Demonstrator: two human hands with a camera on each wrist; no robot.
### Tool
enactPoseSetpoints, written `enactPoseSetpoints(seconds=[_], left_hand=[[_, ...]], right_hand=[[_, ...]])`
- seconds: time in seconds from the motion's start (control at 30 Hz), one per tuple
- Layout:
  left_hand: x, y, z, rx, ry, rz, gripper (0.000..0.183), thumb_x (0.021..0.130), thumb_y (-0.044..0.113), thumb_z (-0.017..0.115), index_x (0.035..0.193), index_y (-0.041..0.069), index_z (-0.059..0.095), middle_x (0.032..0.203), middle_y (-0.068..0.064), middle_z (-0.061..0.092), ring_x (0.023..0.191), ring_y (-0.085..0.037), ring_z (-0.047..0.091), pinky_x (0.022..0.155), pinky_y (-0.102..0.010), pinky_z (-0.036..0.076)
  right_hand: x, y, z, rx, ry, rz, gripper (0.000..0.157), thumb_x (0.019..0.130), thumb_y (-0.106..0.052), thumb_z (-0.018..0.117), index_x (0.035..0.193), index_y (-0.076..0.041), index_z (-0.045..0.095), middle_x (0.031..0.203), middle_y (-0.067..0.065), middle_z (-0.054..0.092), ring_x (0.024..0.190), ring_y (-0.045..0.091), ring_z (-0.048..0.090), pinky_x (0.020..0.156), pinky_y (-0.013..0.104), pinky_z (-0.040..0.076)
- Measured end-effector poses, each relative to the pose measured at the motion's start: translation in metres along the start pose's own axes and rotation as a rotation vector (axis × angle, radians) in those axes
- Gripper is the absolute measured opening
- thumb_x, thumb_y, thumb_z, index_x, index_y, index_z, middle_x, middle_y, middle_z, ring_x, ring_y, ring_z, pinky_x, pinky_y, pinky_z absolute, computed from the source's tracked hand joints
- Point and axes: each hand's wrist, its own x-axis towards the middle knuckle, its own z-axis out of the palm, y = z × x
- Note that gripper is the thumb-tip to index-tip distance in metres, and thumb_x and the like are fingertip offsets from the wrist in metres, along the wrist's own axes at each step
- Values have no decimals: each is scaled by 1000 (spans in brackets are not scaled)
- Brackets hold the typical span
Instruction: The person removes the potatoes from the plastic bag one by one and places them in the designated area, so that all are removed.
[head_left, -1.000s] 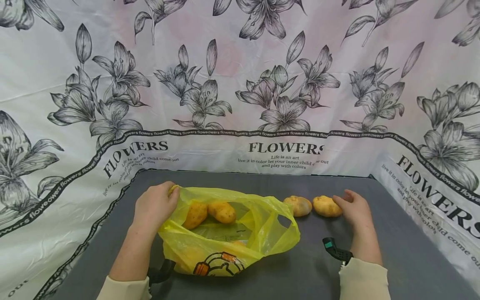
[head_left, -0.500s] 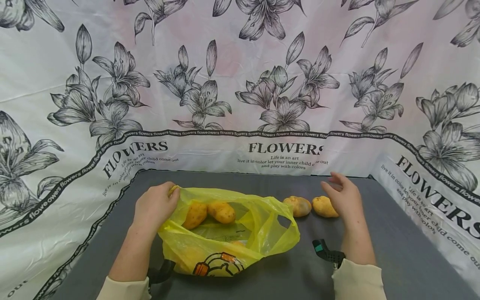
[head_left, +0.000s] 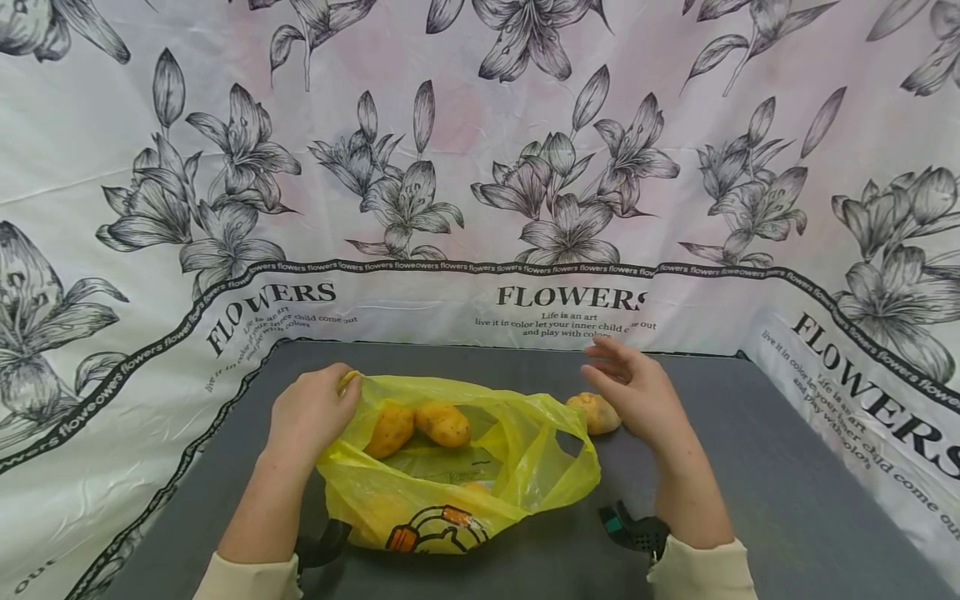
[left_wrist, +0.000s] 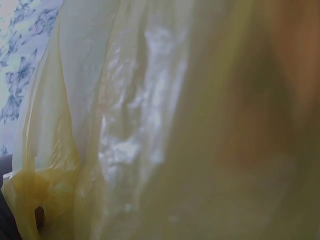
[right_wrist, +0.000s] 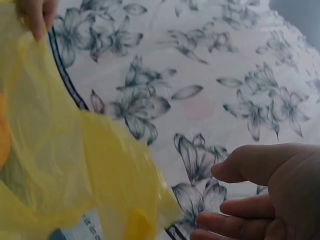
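Note:
My left hand (head_left: pixel 311 412) pinches the left rim of a yellow plastic bag (head_left: pixel 536 467), which lies with its mouth open on the grey table. Two potatoes, one at the left (head_left: pixel 392 429) and one beside it (head_left: pixel 444 425), show inside; something pale yellow is partly visible lower down. Right of the bag lies another potato (head_left: pixel 595 413), partly behind my right hand (head_left: pixel 641 396). That hand hovers above it, fingers extended and apart, holding nothing in the right wrist view (right_wrist: pixel 270 195). The second loose potato is hidden behind it. Bag plastic (left_wrist: pixel 135 125) fills most of the left wrist view.
A white floral cloth (head_left: pixel 420 304) hangs behind the grey table (head_left: pixel 795 500) and along both sides. Black camera mounts sit at the left wrist (head_left: pixel 324 543) and right wrist (head_left: pixel 637 532).
My right hand has moved left from beside the rightmost potato to above the loose potatoes, now covering the rightmost one. My left hand and the bag stay in place.

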Motion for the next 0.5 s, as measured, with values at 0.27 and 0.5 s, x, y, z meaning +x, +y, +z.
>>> enactPoseSetpoints(seconds=[0.27, 0.5], left_hand=[[-1, 1, 0, 1, -8, -3, 36, 106, 28, 54, 129, 5, 68, 113, -16, 73, 66, -21, 60, 59, -43, 50], [-1, 2, -1, 0, -6, 3, 36, 106, 28, 53, 129, 4, 68, 113, -17, 73, 68, -21, 62, 60, -44, 52]], right_hand=[[-11, -20, 11, 73, -40, -54, 63, 101, -33, 68, 154, -8, 46, 145, 12, 58, 131, 31, 57, 104, 45, 48], [-20, -35, 24, 147, -60, -157, 55, 100, -21, 71, 150, -8, 52, 143, 12, 60, 131, 30, 58, 103, 36, 49]])
